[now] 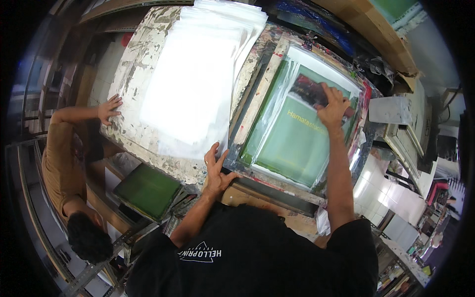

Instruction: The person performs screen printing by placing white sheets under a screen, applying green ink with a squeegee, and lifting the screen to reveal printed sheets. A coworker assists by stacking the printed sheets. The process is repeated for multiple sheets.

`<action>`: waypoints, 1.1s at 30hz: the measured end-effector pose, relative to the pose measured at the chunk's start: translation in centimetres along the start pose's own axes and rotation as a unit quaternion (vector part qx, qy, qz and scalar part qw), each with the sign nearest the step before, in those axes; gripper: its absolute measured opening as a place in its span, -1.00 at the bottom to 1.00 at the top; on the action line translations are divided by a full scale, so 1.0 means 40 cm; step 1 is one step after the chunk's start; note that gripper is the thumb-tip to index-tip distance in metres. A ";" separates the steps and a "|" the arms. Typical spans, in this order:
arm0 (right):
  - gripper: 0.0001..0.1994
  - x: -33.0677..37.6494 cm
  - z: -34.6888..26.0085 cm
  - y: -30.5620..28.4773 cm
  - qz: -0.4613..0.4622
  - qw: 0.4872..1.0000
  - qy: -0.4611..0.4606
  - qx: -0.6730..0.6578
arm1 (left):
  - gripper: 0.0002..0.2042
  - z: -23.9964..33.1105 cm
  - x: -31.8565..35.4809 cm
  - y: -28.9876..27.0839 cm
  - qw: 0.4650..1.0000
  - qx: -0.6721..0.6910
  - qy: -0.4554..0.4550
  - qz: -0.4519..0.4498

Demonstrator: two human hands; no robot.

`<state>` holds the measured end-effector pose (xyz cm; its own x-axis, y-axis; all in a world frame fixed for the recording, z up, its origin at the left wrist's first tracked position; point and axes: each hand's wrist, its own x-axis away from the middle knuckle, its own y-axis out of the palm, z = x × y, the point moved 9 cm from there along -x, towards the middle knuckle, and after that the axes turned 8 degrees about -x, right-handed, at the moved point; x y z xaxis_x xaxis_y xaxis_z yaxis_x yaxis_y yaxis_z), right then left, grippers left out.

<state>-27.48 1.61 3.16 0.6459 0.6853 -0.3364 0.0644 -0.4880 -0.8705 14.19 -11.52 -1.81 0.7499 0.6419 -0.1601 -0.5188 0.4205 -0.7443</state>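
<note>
A wooden-framed printing screen point(247, 119) with green mesh lies flat on a paint-stained table. My right hand point(332, 106) is shut on a squeegee point(316, 91) at the far end of the mesh, where dark red ink is pooled. My left hand point(216, 171) presses open on the near left corner of the frame. Beside the screen, to the left, lies a stack of thin white sheets point(193, 79).
Another person in a tan shirt point(62, 163) leans at the left, one hand point(109, 109) on the worn table edge point(133, 74). A second green screen point(147, 190) rests lower left. Shelving and cluttered boxes stand at the right.
</note>
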 end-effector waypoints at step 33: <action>-0.42 0.334 -0.473 -0.434 -0.098 0.992 0.027 -0.072 | -0.10 0.180 -0.078 -0.187 0.974 0.131 0.053 0.178</action>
<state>-5.56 9.01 20.60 0.6496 0.7468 -0.1428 0.2988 -0.4234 -0.8553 12.79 -12.03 8.94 0.5337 0.7128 -0.4550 -0.8305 0.3403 -0.4410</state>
